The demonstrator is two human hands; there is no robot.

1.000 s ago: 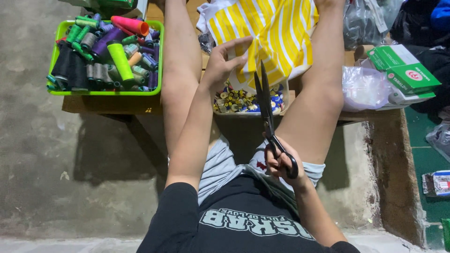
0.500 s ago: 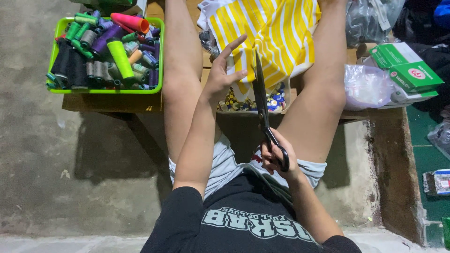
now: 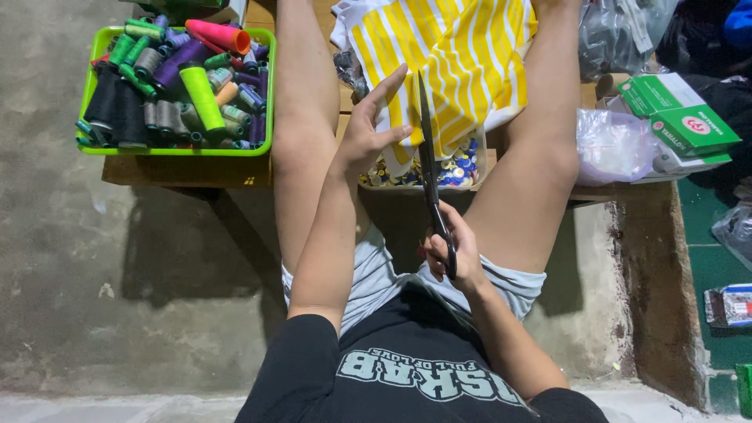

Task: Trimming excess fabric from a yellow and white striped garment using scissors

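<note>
My right hand (image 3: 454, 254) grips the black handles of long scissors (image 3: 429, 160), near my lap. The blades point up and away, their tip reaching the yellow-and-white striped cloth (image 3: 454, 63) that lies between my knees. My left hand (image 3: 372, 133) is raised beside the blades with fingers spread, touching the cloth's lower left edge. Under the cloth sits a shallow tray of small coloured buttons (image 3: 458, 168), partly hidden by it.
A green bin (image 3: 176, 149) full of several thread spools stands at the upper left on a low wooden board. Green boxes (image 3: 677, 113) and clear plastic bags (image 3: 615, 145) lie to the right. My bare legs flank the cloth. Concrete floor lies below.
My left hand has shifted slightly along the cloth edge and opened its fingers wider. The scissors stay upright in my right hand, nudged a little toward the cloth.
</note>
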